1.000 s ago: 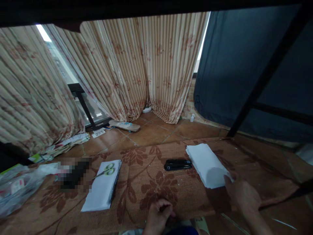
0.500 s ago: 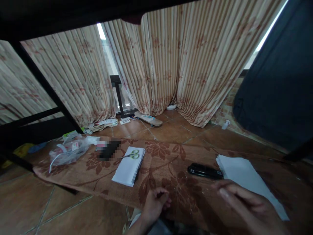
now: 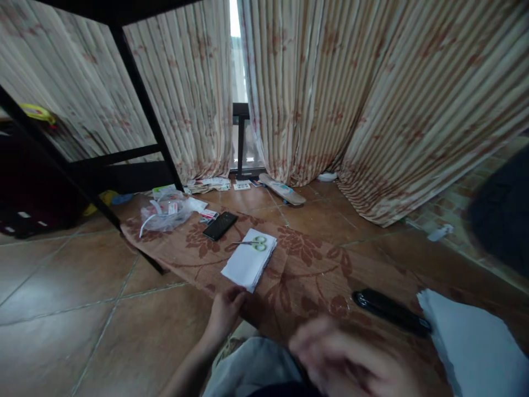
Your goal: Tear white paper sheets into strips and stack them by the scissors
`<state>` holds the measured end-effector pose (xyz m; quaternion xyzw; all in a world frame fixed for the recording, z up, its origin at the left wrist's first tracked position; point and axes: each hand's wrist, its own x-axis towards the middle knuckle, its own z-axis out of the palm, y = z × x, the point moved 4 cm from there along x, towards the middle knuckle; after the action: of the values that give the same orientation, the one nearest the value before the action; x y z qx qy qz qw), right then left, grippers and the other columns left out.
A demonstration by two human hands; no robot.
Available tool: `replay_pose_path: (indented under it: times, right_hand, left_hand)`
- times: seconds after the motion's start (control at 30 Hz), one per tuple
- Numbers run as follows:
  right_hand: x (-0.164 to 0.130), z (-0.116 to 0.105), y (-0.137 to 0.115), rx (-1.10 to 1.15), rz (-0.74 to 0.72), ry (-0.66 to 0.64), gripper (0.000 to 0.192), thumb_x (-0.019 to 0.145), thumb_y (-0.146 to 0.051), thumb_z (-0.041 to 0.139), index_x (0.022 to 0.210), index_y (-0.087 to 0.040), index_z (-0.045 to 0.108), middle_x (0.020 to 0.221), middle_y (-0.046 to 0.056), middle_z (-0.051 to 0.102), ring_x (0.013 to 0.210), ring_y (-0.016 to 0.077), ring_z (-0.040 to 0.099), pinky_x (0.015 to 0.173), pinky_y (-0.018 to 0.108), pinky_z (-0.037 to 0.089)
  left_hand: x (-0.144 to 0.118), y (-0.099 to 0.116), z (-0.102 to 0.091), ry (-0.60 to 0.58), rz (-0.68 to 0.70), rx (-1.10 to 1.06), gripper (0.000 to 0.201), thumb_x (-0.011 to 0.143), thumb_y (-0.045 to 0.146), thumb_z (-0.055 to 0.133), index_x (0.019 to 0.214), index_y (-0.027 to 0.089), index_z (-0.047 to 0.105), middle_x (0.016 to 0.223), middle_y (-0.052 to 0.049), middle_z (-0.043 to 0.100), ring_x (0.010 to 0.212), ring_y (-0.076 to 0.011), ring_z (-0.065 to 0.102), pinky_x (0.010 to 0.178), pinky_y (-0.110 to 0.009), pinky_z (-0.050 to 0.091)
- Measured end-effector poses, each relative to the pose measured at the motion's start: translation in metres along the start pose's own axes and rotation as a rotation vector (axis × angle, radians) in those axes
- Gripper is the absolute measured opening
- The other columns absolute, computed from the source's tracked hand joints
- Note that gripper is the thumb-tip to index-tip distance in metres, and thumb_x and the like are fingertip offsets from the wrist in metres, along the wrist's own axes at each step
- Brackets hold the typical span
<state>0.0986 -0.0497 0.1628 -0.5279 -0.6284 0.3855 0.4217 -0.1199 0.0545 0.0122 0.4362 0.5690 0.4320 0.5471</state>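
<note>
The right hand point(image 3: 351, 361) is nearest to the camera, low in the view and blurred, so I cannot tell how its fingers are; it holds nothing that I can see. The left hand point(image 3: 226, 310) rests on the near edge of the mat point(image 3: 314, 275), fingers curled together, just below a paper stack point(image 3: 249, 259). Green scissors point(image 3: 253, 242) lie on this stack. At the right are a black case point(image 3: 388, 310) and more paper point(image 3: 475, 347). Farther away lie a phone point(image 3: 220, 225), a plastic bag point(image 3: 165, 212) and the curtains point(image 3: 330, 88).
</note>
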Motion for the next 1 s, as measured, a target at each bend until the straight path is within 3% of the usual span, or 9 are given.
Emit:
replay_pose_path:
  times: [0.13,0.2,0.3,0.43,0.63,0.77,0.9,1.0]
  right_hand:
    - [0.071,0.058,0.03,-0.242,-0.094,-0.016,0.019,0.086,-0.03,0.051,0.076,-0.024,0.066,0.099,0.005,0.067,0.09,0.0182,0.064,0.08,0.029,0.05]
    - [0.094,0.085,0.053,-0.409,-0.133,-0.063,0.018,0.085,-0.023,0.051,0.096,-0.023,0.066,0.112,0.006,0.063,0.094,0.0188,0.063,0.082,0.029,0.05]
    - [0.111,0.113,0.086,-0.67,-0.166,-0.136,0.034,0.086,-0.017,0.049,0.118,-0.024,0.058,0.127,0.007,0.056,0.102,0.0205,0.061,0.084,0.03,0.049]
    - [0.118,0.128,0.114,-0.842,-0.216,-0.174,0.032,0.089,-0.012,0.041,0.107,-0.023,0.065,0.127,0.008,0.057,0.113,0.0222,0.055,0.091,0.032,0.046]
    - [0.13,0.128,0.126,-0.567,-0.157,-0.156,0.03,0.091,-0.018,0.038,0.085,-0.022,0.067,0.112,0.007,0.065,0.101,0.0209,0.061,0.088,0.034,0.046]
    - [0.147,0.122,0.134,-0.165,0.039,-0.076,0.014,0.078,-0.027,0.058,0.071,-0.02,0.067,0.101,0.008,0.068,0.086,0.0214,0.064,0.078,0.033,0.048]
    - [0.167,0.118,0.138,0.002,0.148,-0.074,0.027,0.077,-0.041,0.058,0.083,-0.016,0.067,0.068,0.004,0.066,0.06,0.0187,0.062,0.054,0.028,0.047]
    - [0.183,0.112,0.13,0.075,0.148,-0.099,0.033,0.081,-0.046,0.052,0.089,-0.016,0.063,0.069,0.004,0.066,0.06,0.0183,0.065,0.051,0.026,0.046]
  left_hand:
    - [0.004,-0.003,-0.009,0.01,-0.01,-0.057,0.025,0.067,0.032,0.063,0.084,0.014,0.061,0.06,0.001,0.062,0.052,-0.0126,0.056,0.049,-0.02,0.042]
    - [0.006,-0.009,-0.01,-0.007,-0.008,-0.071,0.026,0.068,0.03,0.062,0.089,0.014,0.06,0.062,0.002,0.063,0.053,-0.0123,0.057,0.05,-0.021,0.043]
    - [0.01,-0.021,-0.011,-0.025,-0.012,-0.083,0.027,0.069,0.025,0.059,0.094,0.015,0.058,0.065,0.002,0.064,0.053,-0.0124,0.059,0.052,-0.021,0.045]
    - [0.013,-0.035,-0.012,-0.023,-0.054,-0.092,0.031,0.069,0.022,0.056,0.099,0.015,0.056,0.065,0.002,0.064,0.049,-0.0119,0.058,0.049,-0.021,0.044]
    - [0.013,-0.037,-0.011,-0.033,-0.053,-0.147,0.032,0.071,0.021,0.055,0.102,0.015,0.054,0.065,0.003,0.062,0.049,-0.0109,0.058,0.049,-0.02,0.044]
    - [0.012,-0.036,-0.011,-0.048,-0.06,-0.136,0.031,0.071,0.02,0.054,0.102,0.014,0.053,0.066,0.003,0.061,0.05,-0.0112,0.059,0.049,-0.02,0.045]
    - [0.011,-0.033,-0.011,-0.055,-0.081,-0.131,0.033,0.071,0.022,0.054,0.104,0.013,0.052,0.066,0.002,0.061,0.051,-0.0122,0.059,0.049,-0.021,0.046]
    - [0.011,-0.031,-0.011,-0.057,-0.08,-0.126,0.033,0.071,0.022,0.053,0.103,0.013,0.052,0.066,0.002,0.061,0.05,-0.0123,0.059,0.048,-0.022,0.046]
